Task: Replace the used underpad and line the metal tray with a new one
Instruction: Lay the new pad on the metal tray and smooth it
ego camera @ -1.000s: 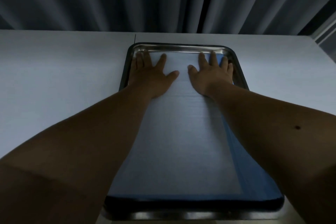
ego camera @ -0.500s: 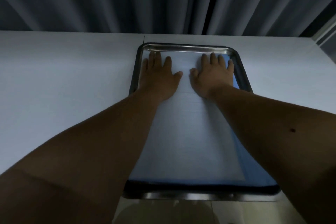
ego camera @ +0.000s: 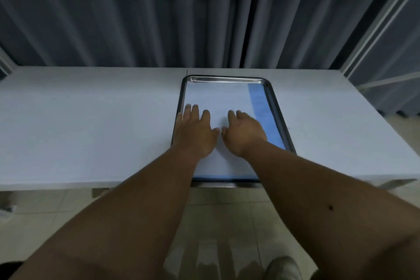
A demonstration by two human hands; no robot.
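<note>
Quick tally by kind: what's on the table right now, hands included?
Metal tray: 1
Underpad, white with blue border: 1
Hands: 2, left hand and right hand, both flat on the underpad
Total: 4

Nothing readable here, honestly. No print, brand or label on the underpad (ego camera: pixel 216 100) under my hands, no stamp or number on the metal tray (ego camera: pixel 227 79), and no text anywhere on the white desk (ego camera: pixel 91 120). The curtain (ego camera: pixel 159 13) at the far side is plain too.
</note>
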